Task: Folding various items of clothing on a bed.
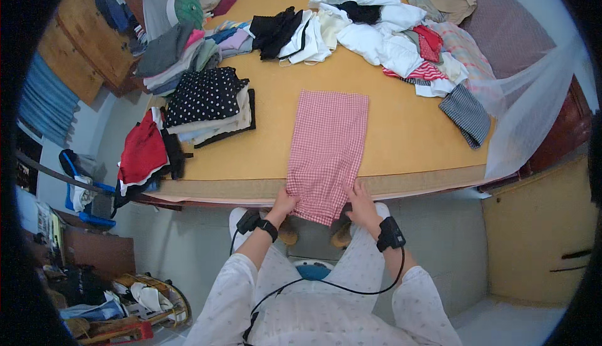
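Note:
A red-and-white checked cloth [328,139] lies as a long folded strip on the yellow mattress [414,133]. Its near end hangs over the mattress edge toward my lap, a little rumpled. My left hand [285,202] grips the left side of that end, fingers closed on the fabric. At the opposite side, my right hand [362,205] has hold of the right edge, its thumb along the cloth. Whether the piece is a garment or a cover I cannot tell.
Folded clothes stand at the left, among them a black polka-dot piece [204,95] and a red garment [143,148]. White clothes [376,32] are heaped at the far right, near a striped cloth [467,114] and a sheer net [527,120]. A wooden board [536,227] stands at right.

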The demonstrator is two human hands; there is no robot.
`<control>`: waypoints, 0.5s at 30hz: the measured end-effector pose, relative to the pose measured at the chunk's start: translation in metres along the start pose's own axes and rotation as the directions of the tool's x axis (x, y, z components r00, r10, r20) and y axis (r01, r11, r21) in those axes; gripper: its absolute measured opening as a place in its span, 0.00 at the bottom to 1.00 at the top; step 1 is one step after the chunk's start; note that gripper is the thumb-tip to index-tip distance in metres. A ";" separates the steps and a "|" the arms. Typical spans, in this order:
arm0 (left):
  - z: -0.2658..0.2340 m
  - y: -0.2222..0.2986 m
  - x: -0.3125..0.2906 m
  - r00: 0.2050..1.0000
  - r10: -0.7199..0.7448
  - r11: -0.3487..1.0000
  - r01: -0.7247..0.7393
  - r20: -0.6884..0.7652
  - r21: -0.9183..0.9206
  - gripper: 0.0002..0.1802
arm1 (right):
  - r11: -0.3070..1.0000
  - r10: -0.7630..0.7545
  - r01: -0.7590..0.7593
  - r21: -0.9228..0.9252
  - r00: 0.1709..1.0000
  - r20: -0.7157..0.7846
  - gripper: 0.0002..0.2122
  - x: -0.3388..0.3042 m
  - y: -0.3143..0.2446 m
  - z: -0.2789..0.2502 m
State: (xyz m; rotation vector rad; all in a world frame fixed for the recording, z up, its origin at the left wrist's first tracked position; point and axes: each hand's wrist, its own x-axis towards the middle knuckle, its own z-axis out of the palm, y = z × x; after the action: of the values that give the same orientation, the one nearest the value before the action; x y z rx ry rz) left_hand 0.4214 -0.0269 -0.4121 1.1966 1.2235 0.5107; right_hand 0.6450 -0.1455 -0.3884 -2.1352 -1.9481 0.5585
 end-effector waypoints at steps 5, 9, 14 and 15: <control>-0.008 -0.041 0.031 0.997 -0.047 0.998 0.050 -0.068 0.032 0.25 | 0.999 -0.004 0.003 0.036 0.999 0.047 0.44 0.004 0.000 0.001; 0.001 -0.049 0.045 1.000 0.015 0.999 -0.014 0.022 -0.047 0.24 | 1.000 -0.004 0.005 -0.031 0.999 0.039 0.47 0.003 0.008 0.004; 0.000 -0.095 0.087 0.995 -0.026 0.994 0.035 0.091 -0.104 0.18 | 0.999 0.013 -0.009 -0.038 0.996 0.092 0.46 0.007 0.012 0.002; 0.005 -0.095 0.091 0.994 -0.005 0.998 0.013 0.113 -0.069 0.13 | 0.999 0.027 -0.023 -0.027 0.992 0.122 0.45 0.008 0.017 0.000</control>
State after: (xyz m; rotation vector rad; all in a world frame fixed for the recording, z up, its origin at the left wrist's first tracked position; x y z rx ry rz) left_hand 0.4298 0.0128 -0.5372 1.1447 1.1064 0.4691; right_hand 0.6613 -0.1398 -0.3966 -2.1920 -2.0038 0.6873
